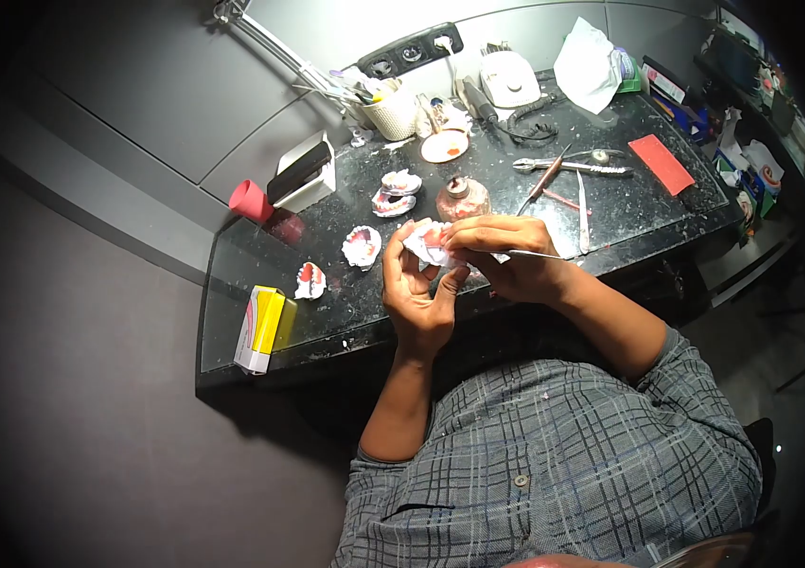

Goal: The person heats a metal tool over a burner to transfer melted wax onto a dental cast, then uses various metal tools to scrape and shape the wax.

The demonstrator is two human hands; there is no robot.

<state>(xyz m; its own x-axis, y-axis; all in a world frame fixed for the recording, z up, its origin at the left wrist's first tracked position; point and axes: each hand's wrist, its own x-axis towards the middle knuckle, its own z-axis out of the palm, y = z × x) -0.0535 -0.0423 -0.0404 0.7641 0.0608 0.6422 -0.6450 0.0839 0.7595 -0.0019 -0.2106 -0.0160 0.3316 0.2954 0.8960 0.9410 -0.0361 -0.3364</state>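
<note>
- At the back of the desk stands a white woven cup, stuffed with upright tools and pens.
- Just right of it is a round dish with something orange in it.
- Nearer the hands sits a small reddish jar; I cannot tell what is inside.
- A white box stands open at the left, its inside dark, with a pink cup just beside it and a yellow carton at the near left corner.
- Now the hands, up over the front edge of the desk: the left hand has its grip curled around a dental cast, fingers and thumb pinching its sides.
- The right hand lies across the top of that cast, its grip clenched on a thin metal tool that sticks out to the right.
- The held cast is up off the desk, between both hands.
- Four more casts lie on the desk to the left and behind.
- Pliers and a red card lie well to the right.
</note>
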